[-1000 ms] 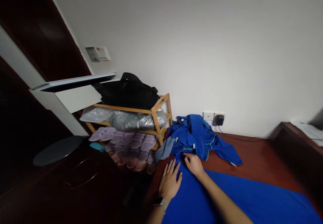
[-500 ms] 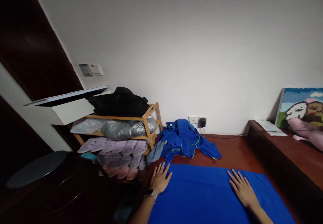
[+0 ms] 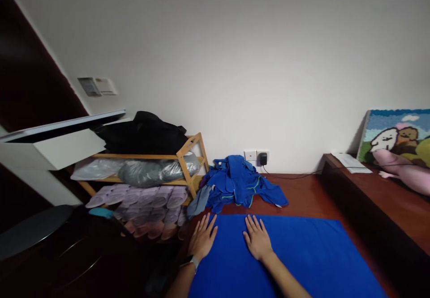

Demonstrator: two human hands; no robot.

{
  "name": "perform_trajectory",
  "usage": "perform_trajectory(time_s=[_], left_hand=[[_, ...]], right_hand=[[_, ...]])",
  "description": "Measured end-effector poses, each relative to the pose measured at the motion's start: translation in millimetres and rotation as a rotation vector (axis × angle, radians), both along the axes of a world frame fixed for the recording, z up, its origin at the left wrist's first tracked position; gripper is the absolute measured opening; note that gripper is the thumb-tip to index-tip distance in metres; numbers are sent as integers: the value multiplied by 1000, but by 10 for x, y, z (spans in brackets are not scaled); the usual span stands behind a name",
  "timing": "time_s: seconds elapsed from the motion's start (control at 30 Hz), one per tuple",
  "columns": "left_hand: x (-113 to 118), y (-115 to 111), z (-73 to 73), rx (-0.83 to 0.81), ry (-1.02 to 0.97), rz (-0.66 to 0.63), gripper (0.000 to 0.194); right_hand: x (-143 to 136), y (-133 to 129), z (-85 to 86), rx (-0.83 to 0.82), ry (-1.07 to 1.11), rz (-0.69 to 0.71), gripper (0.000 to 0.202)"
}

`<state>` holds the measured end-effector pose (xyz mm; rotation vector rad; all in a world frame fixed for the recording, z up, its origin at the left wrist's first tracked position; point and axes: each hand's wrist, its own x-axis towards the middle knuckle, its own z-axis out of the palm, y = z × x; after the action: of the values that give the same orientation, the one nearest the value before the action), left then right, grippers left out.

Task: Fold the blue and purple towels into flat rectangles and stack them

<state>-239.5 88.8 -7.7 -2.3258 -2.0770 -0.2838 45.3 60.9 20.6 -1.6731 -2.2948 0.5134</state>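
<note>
A blue cloth (image 3: 312,257) lies spread flat over the reddish-brown wooden tabletop (image 3: 302,195); its near side runs out of view. At the cloth's far left corner rests my left hand (image 3: 202,237), palm down with fingers stretched out, a watch on its wrist. My right hand (image 3: 258,240) lies flat on the cloth near its far edge, a short way right of the left hand, fingers extended. Neither hand grips anything. Just beyond the hands sits a crumpled heap of blue cloths (image 3: 240,181) with some green edging, and a grey cloth (image 3: 199,202) hangs at its left.
Left of the table stands a wooden rack (image 3: 191,163) with a black bag (image 3: 144,132), plastic-wrapped bundles and several slippers (image 3: 148,195). A dark round stool (image 3: 36,226) is lower left. A plugged-in adapter (image 3: 263,158) trails a cable rightward. A raised ledge (image 3: 379,195) carries a pink plush toy (image 3: 403,168).
My right hand has slid left across the cloth, from its right part to near my left hand. My left hand stays at the far left corner. The view has shifted slightly right.
</note>
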Motion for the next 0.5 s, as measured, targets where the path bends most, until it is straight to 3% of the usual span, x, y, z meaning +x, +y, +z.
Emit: perform_trajectory(time_s=[0.1, 0.27, 0.37, 0.5], left_hand=[[-46, 34, -31, 17, 9, -12, 55], [-63, 92, -94, 49, 19, -40, 57], [-71, 123, -103, 24, 30, -51, 58], [-65, 136, -67, 12, 33, -56, 58]], right_hand=[[462, 11, -172, 32, -56, -100, 63], [2129, -160, -369, 52, -206, -450, 69], [2978, -285, -433, 29, -225, -568, 73], [3554, -339, -746, 112, -132, -594, 74]])
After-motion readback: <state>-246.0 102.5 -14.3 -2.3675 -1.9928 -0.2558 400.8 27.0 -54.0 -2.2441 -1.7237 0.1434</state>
